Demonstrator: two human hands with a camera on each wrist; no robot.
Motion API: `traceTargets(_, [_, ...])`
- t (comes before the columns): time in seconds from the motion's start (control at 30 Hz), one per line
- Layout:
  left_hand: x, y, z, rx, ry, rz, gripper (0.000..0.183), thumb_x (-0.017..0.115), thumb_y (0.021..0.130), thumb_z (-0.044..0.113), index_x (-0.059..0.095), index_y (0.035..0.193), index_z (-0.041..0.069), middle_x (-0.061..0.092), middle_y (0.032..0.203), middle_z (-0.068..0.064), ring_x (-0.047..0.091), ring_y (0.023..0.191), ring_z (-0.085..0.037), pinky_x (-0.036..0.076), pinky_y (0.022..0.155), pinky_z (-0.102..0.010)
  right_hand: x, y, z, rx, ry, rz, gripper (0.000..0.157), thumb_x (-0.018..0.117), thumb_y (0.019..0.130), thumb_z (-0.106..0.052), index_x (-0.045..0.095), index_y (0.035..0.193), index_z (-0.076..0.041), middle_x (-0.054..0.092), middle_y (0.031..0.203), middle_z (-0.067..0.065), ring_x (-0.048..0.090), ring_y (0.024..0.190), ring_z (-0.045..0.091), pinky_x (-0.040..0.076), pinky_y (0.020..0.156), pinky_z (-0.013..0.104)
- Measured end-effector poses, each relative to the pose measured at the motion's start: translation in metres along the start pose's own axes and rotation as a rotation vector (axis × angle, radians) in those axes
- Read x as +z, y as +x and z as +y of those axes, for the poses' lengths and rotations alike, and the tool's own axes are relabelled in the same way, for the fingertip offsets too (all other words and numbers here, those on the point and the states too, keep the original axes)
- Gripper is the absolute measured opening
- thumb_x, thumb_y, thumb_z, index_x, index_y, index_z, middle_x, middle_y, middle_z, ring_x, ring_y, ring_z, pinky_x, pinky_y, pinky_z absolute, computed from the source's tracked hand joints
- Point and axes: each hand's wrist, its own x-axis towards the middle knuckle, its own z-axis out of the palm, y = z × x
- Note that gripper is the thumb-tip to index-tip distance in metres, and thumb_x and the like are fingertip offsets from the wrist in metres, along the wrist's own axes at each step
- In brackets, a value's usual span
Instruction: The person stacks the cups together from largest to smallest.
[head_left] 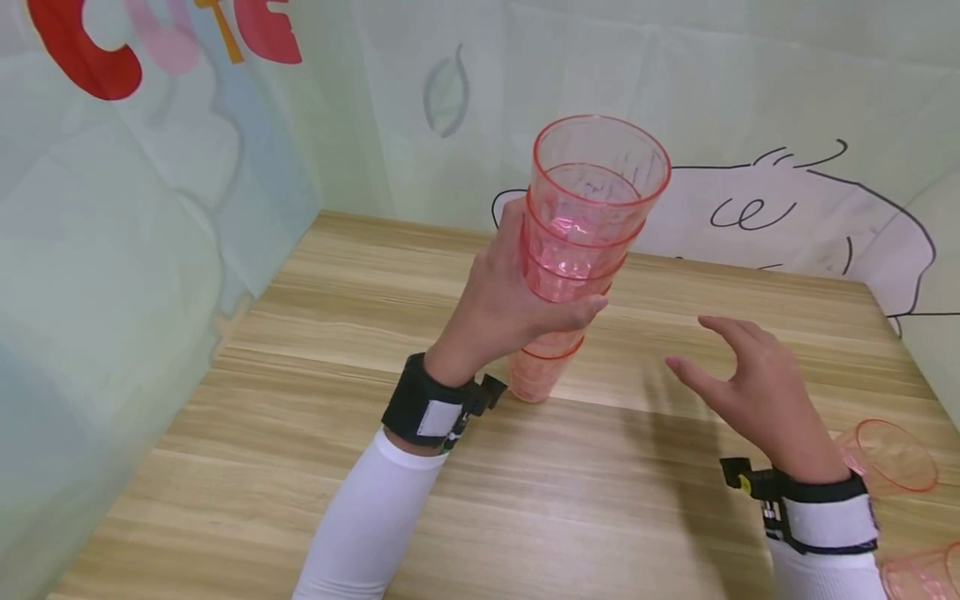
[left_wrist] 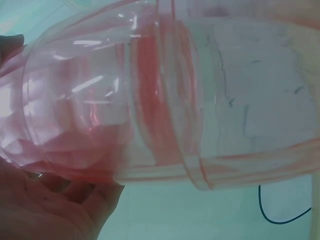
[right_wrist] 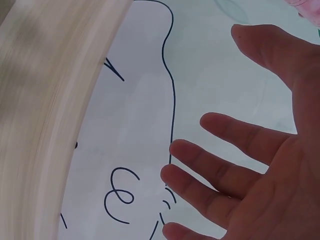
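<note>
My left hand (head_left: pixel 510 292) grips a tilted stack of clear pink plastic cups (head_left: pixel 585 225), its thumb across the near side and the other fingers behind. The cups nest in one another, several rims showing, with the widest mouth at the top facing up. In the left wrist view the nested cups (left_wrist: pixel 90 110) fill most of the picture, and the fingers (left_wrist: pixel 60 205) lie along their side. To the right of the stack, my right hand (head_left: pixel 765 392) hangs over the table with thumb and fingers apart. The right wrist view shows its fingers (right_wrist: pixel 225 170) spread, holding nothing.
Beside and behind the right wrist lies a pink cup (head_left: pixel 896 454). Another pink cup (head_left: pixel 926 575) is cut off at the lower right corner. The wooden table (head_left: pixel 337 400) meets a printed cloth backdrop (head_left: pixel 405 125) at the back and left.
</note>
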Motion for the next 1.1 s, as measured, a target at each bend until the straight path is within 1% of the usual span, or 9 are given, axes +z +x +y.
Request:
traceTargets(0.13, [0.0,0.0,0.0,0.0,0.002,-0.001,0.084,0.091,0.07,0.028,0.04,0.137,0.017,0.062,0.124,0.007,0.063,0.107,-0.007,0.056,0.087,-0.03,0.0,-0.002,0.003,0.01,-0.011,0.004,0.061,0.083,0.083,-0.03,0.062,0.127,0.007,0.061,0.124,0.03,0.054,0.115,0.053,0.041,0.091,0.068])
traceTargets(0.4, [0.001,0.0,0.0,-0.002,0.017,0.002,0.084,0.091,0.071,0.029,0.04,0.136,0.018,0.062,0.124,0.008,0.063,0.106,-0.006,0.056,0.086,-0.03,-0.006,-0.006,0.007,0.083,-0.059,-0.02,0.063,0.081,0.086,-0.034,0.06,0.127,0.009,0.058,0.126,0.035,0.051,0.116,0.055,0.04,0.091,0.07])
traceTargets(0.63, [0.0,0.0,0.0,0.002,0.021,0.008,0.083,0.091,0.07,0.028,0.04,0.135,0.017,0.062,0.124,0.007,0.063,0.106,-0.006,0.055,0.087,-0.03,-0.011,-0.009,0.011,0.15,-0.1,-0.075,0.068,0.076,0.089,-0.039,0.057,0.13,0.011,0.053,0.128,0.04,0.048,0.116,0.058,0.039,0.089,0.073])
traceTargets(0.97, [0.001,0.0,-0.002,0.012,0.031,0.012,0.085,0.092,0.07,0.028,0.04,0.136,0.018,0.063,0.123,0.007,0.063,0.105,-0.006,0.056,0.086,-0.029,-0.014,-0.011,0.016,0.213,-0.137,-0.108,0.07,0.073,0.091,-0.043,0.055,0.132,0.011,0.051,0.13,0.041,0.045,0.12,0.059,0.035,0.092,0.074])
traceTargets(1.1, [0.0,0.0,-0.001,0.01,0.037,0.009,0.085,0.091,0.07,0.029,0.04,0.137,0.018,0.063,0.123,0.007,0.063,0.105,-0.006,0.056,0.085,-0.029,-0.016,-0.014,0.018,0.236,-0.147,-0.104,0.071,0.072,0.091,-0.045,0.055,0.132,0.011,0.051,0.13,0.041,0.044,0.121,0.059,0.034,0.094,0.073])
